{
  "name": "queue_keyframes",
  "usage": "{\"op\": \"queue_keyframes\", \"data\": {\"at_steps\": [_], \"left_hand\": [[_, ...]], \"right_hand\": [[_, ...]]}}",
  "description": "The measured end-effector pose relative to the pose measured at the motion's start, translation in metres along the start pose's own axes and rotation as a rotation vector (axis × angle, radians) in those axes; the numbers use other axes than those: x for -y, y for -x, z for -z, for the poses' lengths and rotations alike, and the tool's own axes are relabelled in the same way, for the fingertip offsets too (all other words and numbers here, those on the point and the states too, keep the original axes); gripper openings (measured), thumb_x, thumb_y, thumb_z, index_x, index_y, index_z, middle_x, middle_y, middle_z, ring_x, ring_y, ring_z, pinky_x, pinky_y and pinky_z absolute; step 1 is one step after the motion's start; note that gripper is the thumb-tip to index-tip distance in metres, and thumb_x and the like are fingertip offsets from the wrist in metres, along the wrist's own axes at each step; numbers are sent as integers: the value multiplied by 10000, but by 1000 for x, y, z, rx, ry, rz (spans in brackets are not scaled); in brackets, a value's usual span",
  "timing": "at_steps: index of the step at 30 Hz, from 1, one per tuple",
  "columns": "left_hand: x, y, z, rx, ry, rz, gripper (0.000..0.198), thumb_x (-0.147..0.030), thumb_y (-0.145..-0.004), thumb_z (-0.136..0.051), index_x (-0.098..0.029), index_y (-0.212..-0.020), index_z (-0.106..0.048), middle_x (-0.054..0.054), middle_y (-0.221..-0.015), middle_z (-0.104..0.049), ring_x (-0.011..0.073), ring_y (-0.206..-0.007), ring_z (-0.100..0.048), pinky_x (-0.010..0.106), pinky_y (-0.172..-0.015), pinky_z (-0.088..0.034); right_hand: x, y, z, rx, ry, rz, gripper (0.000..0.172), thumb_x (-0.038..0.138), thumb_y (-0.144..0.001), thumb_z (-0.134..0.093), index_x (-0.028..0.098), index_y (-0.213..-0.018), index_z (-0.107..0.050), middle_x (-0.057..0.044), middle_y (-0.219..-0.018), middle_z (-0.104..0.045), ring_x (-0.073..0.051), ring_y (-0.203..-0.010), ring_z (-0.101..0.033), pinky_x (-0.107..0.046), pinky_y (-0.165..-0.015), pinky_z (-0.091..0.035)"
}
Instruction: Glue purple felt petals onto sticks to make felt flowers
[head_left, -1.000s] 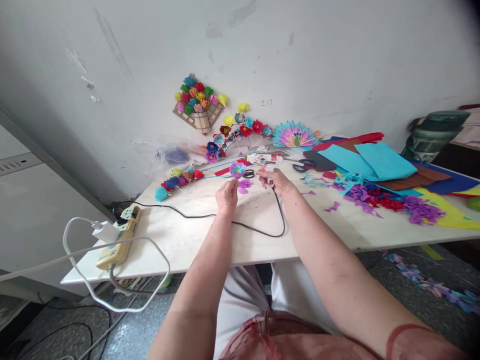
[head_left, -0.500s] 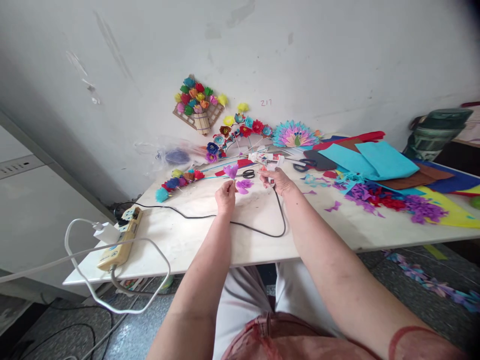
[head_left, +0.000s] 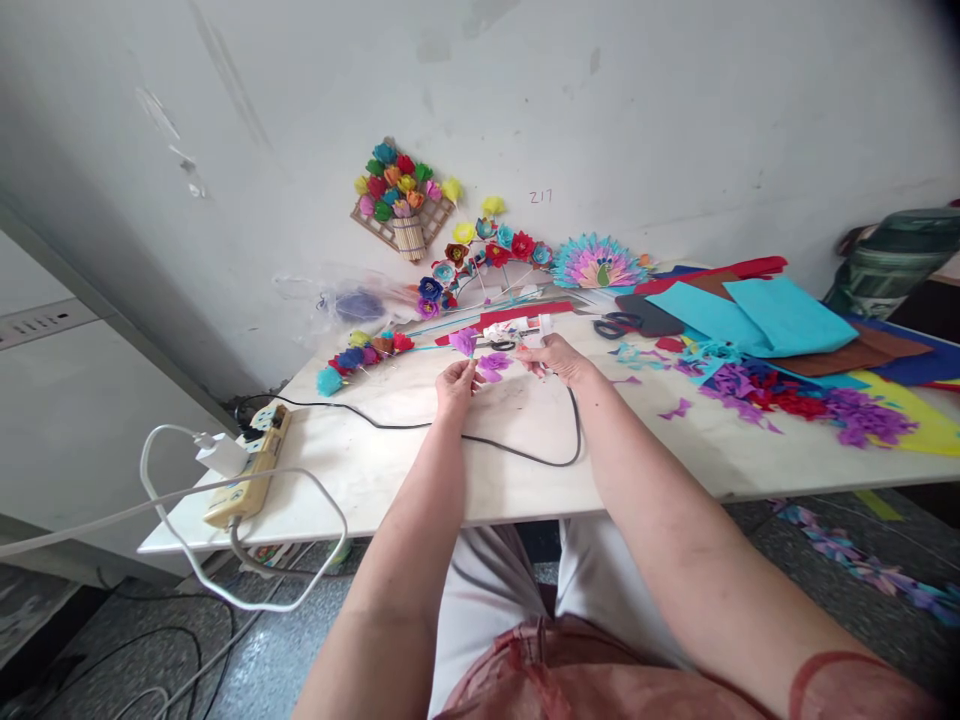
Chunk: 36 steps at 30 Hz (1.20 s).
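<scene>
A purple crepe-paper flower (head_left: 463, 342) stands upright on a thin stem, pinched in the fingers of my left hand (head_left: 456, 382). My right hand (head_left: 556, 358) is closed about the white glue gun (head_left: 517, 328), whose nozzle end points left toward the flower. Part of its handle is hidden by the fingers. From the handle a black cord (head_left: 576, 430) loops down across the table. Loose purple petals (head_left: 493, 366) lie between my hands. Black-handled scissors (head_left: 501, 346) rest partly behind the glue gun.
Several finished paper flowers (head_left: 360, 358) lie at the left. A power strip (head_left: 251, 480) with a white charger sits on the left table edge. At the right are blue paper sheets (head_left: 784, 315), purple scraps (head_left: 870, 415) and larger scissors (head_left: 616, 324). A paper peacock (head_left: 600, 262) leans at the wall.
The glue gun has come lower and left, closer to the flower. My left hand's fingers have loosened and spread slightly around the stem. The view has shifted a little.
</scene>
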<state>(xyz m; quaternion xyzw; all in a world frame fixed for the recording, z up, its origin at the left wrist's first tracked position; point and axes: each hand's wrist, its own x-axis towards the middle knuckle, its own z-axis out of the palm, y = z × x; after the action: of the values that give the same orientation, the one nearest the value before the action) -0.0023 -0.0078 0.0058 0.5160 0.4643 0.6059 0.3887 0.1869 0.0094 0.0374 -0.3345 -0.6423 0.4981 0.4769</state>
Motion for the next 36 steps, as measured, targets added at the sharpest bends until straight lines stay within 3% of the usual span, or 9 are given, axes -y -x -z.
{"op": "queue_keyframes", "data": {"at_steps": [7,27,36], "left_hand": [[-1,2,2,30,28,71,377,-477,-653,-624,-129,-797,-629,14,-572,-595,49,-423,-417,189,-422,-299],[-1,2,4,76,104,89,357,-444,-621,-661,-123,-776,-636,-3,-534,-568,46,-409,-384,201,-414,-261],[2,-2,1,-35,-24,33,328,-425,-683,-601,-123,-805,-641,-1,-538,-574,54,-416,-397,194,-422,-288]], "right_hand": [[0,-1,-2,-38,59,-59,351,368,-510,-769,137,-475,-507,13,-394,-501,-49,-289,-372,-198,-289,-269],[1,0,-4,-69,130,-78,383,391,-491,-777,148,-446,-485,32,-353,-454,-46,-273,-348,-202,-272,-247],[5,1,-5,-82,177,-84,408,416,-501,-765,146,-451,-463,44,-342,-420,-46,-277,-343,-205,-290,-252]]}}
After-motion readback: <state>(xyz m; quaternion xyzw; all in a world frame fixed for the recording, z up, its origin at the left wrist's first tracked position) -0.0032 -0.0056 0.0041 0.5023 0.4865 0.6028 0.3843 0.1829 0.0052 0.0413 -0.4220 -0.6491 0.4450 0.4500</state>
